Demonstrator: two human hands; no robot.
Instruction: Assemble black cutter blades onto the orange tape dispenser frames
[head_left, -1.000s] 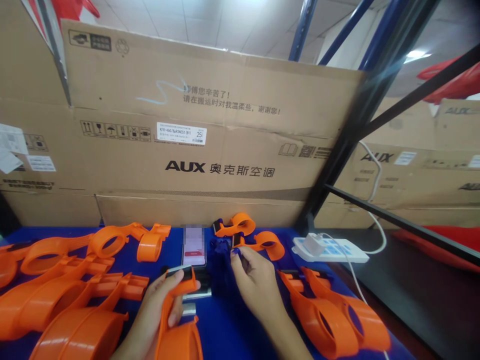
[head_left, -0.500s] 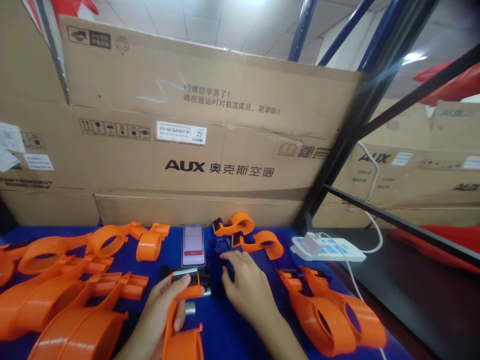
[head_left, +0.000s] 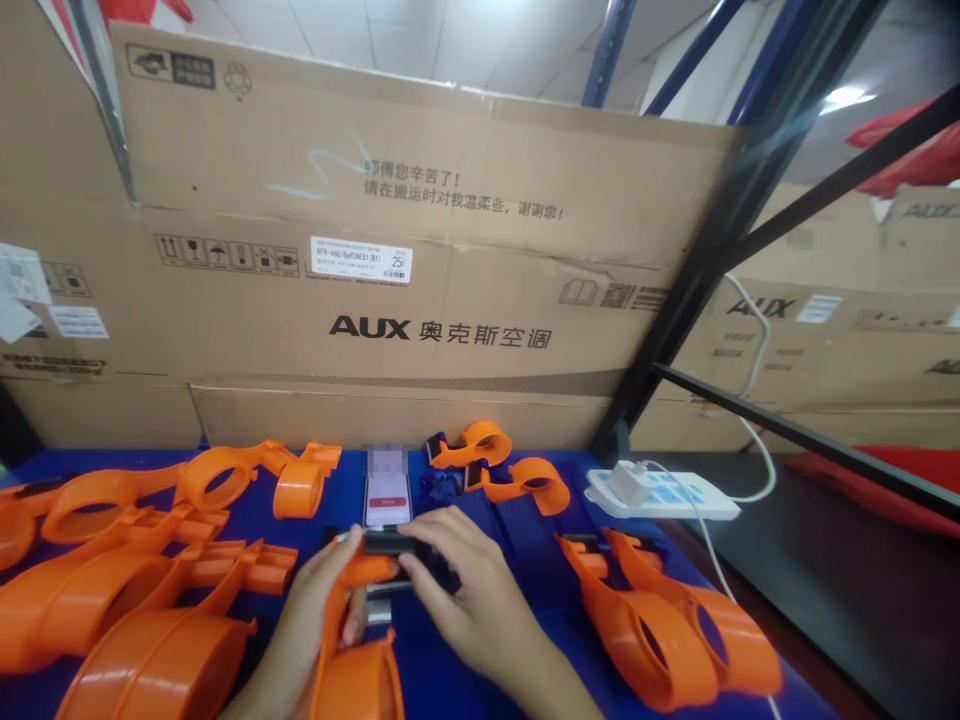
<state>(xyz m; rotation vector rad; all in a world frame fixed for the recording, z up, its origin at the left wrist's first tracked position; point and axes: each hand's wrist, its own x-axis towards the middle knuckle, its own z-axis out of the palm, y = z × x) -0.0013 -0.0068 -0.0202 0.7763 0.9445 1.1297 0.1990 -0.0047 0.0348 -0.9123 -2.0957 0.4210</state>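
Observation:
In the lower middle, my left hand (head_left: pixel 300 610) is closed around an orange tape dispenser (head_left: pixel 358 680), whose round hub points down toward me. A black piece (head_left: pixel 386 543) sits across the dispenser's upper end. My right hand (head_left: pixel 472 580) has come against that end, thumb and fingers pinching the black piece from the right. Its fingers partly hide the contact. Just below lies a small silvery metal part (head_left: pixel 379 612) on the blue surface. Beyond my hands lies a phone (head_left: pixel 388 500) with a lit screen.
More orange dispensers (head_left: pixel 157 660) crowd the left. Two with dark ends (head_left: pixel 660 640) lie at right, others (head_left: pixel 536 485) behind my right hand near small blue parts (head_left: pixel 441 488). A white power strip (head_left: pixel 664 495) with a cable sits right. Cardboard (head_left: pixel 450 250) walls the back; a black frame (head_left: pixel 675 290) slants right.
My right hand has moved left from the blue parts to the dispenser's upper end. The toothed metal strip seen there before no longer shows; a black piece does. My left hand keeps its hold.

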